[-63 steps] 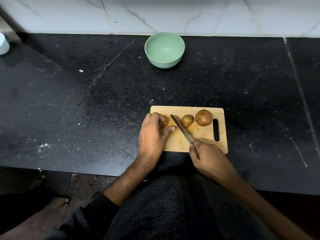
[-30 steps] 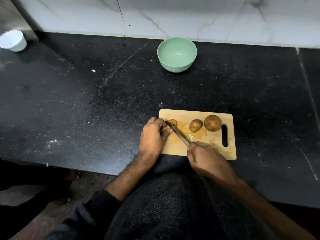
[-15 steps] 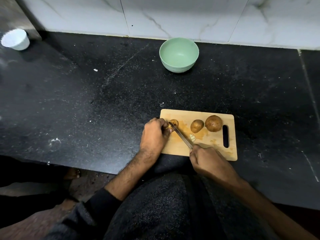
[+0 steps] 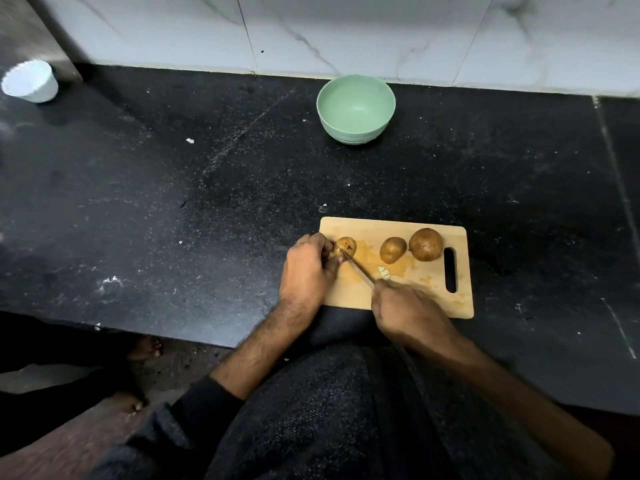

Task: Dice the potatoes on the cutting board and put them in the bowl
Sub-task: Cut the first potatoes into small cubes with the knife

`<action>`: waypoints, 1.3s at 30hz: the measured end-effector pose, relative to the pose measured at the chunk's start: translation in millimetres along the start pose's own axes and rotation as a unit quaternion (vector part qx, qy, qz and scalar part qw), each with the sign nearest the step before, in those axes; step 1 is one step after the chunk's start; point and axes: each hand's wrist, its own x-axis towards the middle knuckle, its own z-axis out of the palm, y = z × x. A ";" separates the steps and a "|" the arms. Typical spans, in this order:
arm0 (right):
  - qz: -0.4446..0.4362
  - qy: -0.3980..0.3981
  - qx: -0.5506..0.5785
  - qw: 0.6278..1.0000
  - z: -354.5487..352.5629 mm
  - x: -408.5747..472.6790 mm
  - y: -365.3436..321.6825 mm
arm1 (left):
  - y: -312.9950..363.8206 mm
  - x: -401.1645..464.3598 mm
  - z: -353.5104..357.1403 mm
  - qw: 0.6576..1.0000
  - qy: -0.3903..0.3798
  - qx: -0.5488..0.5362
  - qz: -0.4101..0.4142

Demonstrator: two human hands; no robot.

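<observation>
A wooden cutting board point(image 4: 429, 292) lies near the front edge of the black counter. Three brown potatoes sit along its far side: a small one point(image 4: 347, 246) at the left, a middle one point(image 4: 392, 250) and a larger one point(image 4: 426, 244) at the right. My left hand point(image 4: 306, 271) grips the small potato from the left. My right hand point(image 4: 408, 311) grips the handle of a knife point(image 4: 355, 267), whose blade is cutting into that potato. A pale cut piece point(image 4: 383, 272) lies by the blade. The green bowl point(image 4: 356, 109) stands empty near the wall.
A white cup point(image 4: 31, 81) stands at the far left by a steel surface. The tiled wall point(image 4: 346, 32) runs behind the bowl. A seam point(image 4: 613, 174) crosses the black counter point(image 4: 173, 202) on the right. Below the counter's front edge a bare foot point(image 4: 145, 348) shows on the floor.
The knife blade has moved left across the board and now sits in the small potato under my left hand. A pale cut piece has appeared on the board. The head view shifted slightly.
</observation>
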 end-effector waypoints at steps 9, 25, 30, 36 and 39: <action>0.050 -0.069 -0.009 0.996 -4.9 -19.0 15.4 | 2.9 -2.8 -2.1 0.999 -0.015 0.034 0.025; -0.003 0.024 0.024 0.999 -1.1 -16.3 8.2 | -11.0 1.9 -10.3 0.998 -0.029 0.045 -0.031; -0.007 0.011 0.024 1.000 0.1 -15.5 5.4 | -14.8 -1.8 -12.6 1.000 0.014 0.004 -0.028; -0.018 0.009 0.025 0.999 1.1 -15.0 0.5 | -14.7 -4.2 -18.9 1.000 -0.016 -0.007 -0.001; -0.026 0.003 0.020 0.999 3.4 -14.6 -0.5 | -9.6 -5.0 -15.7 1.000 -0.027 0.009 -0.004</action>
